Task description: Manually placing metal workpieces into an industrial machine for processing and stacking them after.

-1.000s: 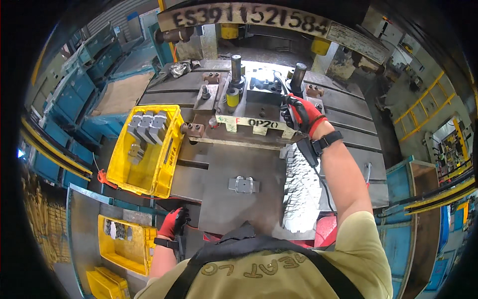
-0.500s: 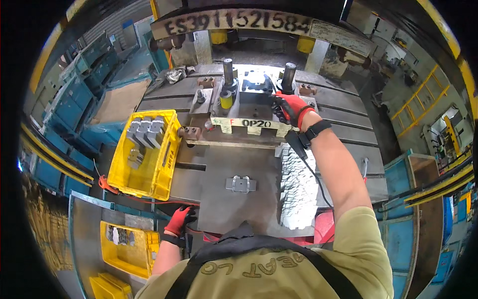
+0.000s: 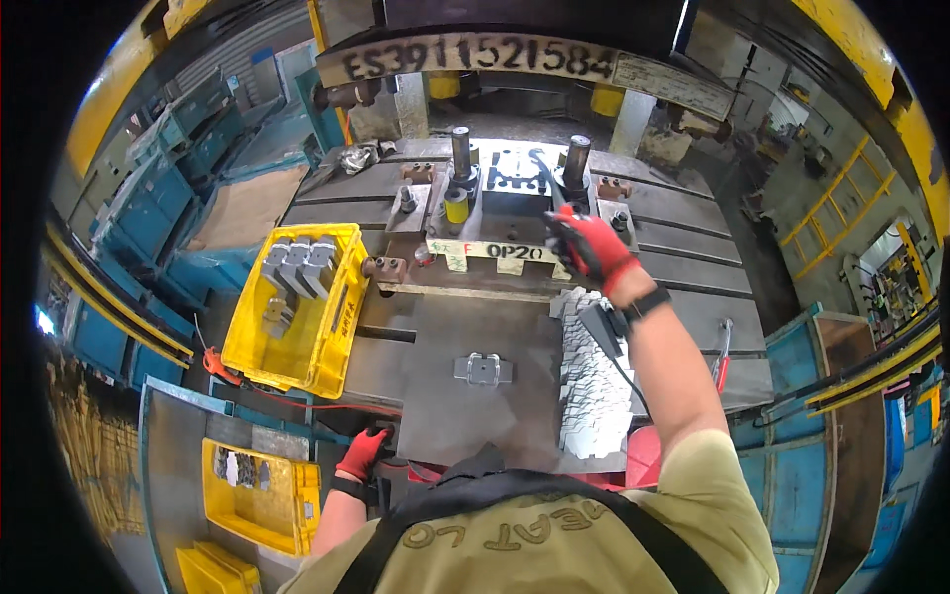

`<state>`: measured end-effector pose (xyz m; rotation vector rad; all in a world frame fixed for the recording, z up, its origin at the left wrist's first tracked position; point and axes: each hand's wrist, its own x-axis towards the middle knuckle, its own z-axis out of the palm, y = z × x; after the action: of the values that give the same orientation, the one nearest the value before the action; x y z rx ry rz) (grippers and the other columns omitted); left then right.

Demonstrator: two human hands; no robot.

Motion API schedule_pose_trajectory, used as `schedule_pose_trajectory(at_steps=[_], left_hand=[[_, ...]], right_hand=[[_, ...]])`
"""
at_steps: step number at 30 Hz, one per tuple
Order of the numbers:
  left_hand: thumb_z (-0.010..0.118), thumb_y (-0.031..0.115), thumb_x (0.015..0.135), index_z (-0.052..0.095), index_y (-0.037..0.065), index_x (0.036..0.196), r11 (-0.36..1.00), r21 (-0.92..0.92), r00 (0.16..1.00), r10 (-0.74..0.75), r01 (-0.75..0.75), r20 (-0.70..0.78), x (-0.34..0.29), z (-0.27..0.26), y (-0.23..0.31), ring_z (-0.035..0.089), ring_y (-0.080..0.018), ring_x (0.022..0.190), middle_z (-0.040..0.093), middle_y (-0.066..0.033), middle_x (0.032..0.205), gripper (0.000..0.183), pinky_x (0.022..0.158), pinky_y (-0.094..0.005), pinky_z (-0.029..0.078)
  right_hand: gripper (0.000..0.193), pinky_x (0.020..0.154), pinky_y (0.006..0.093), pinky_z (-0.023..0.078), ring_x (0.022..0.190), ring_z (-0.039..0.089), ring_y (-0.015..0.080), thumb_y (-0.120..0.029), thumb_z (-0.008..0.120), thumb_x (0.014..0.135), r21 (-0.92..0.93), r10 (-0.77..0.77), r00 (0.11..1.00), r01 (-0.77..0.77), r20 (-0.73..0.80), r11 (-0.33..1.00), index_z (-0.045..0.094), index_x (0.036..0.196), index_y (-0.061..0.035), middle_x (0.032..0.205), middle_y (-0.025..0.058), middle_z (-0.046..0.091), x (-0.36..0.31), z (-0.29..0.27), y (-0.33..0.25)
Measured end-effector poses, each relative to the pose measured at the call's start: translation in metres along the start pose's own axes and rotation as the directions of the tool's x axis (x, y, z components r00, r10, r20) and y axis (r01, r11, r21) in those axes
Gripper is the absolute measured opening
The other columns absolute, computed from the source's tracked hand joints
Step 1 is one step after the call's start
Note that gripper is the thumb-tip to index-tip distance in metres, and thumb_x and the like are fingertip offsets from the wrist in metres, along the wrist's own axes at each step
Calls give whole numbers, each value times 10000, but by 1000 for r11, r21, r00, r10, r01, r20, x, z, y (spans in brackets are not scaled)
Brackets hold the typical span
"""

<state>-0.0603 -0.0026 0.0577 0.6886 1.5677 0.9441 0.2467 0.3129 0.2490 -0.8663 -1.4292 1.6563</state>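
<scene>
Nearest me, the left hand (image 3: 361,455), gloved in red and black, sat by the near edge of the steel bench (image 3: 440,332), left of centre and well apart from the die. Its fingers looked curled; I could not make out whether they pinched anything.

Farther in lay a grey metal bracket (image 3: 483,370), its long axis parallel to the near edge, with shiny arched rims at its middle. To its right, a stack of pale metal parts (image 3: 596,386) ran near to far, ragged and scaly on top. At the left edge I had a smooth yellow plastic crate (image 3: 341,327), with grey shaped blocks (image 3: 297,265) leaning in a row inside.

Beyond the stack, the right hand (image 3: 589,246) hung just beside the die's front right corner, far nearer to it than the left. From there the die (image 3: 515,213) lay ahead and leftward, toward the bench's far edge, long axis running left to right. A dark curved rod (image 3: 544,173) crossed its bright top; I could not see whether the bent fingers gripped it. Two dark, round steel posts (image 3: 461,153) rose behind.
</scene>
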Motion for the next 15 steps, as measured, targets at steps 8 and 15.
schedule_pose_trajectory(at_steps=[8,15], left_hand=[[475,307,741,385,52,1055,946,107,850,222,-307,477,-7,1,-63,465,-171,859,455,-69,997,415,690,-299,419],[491,271,731,375,58,1064,922,156,822,229,-355,522,10,21,-67,457,-166,876,451,-67,1005,412,708,-296,409]], right_hand=[[134,458,233,376,538,466,120,-103,489,714,70,-72,737,161,-673,985,442,829,-53,638,20,466,-220,-52,36],[153,354,248,350,380,418,145,-212,464,745,402,426,267,-140,-865,905,459,776,-62,561,49,467,-364,-87,171]])
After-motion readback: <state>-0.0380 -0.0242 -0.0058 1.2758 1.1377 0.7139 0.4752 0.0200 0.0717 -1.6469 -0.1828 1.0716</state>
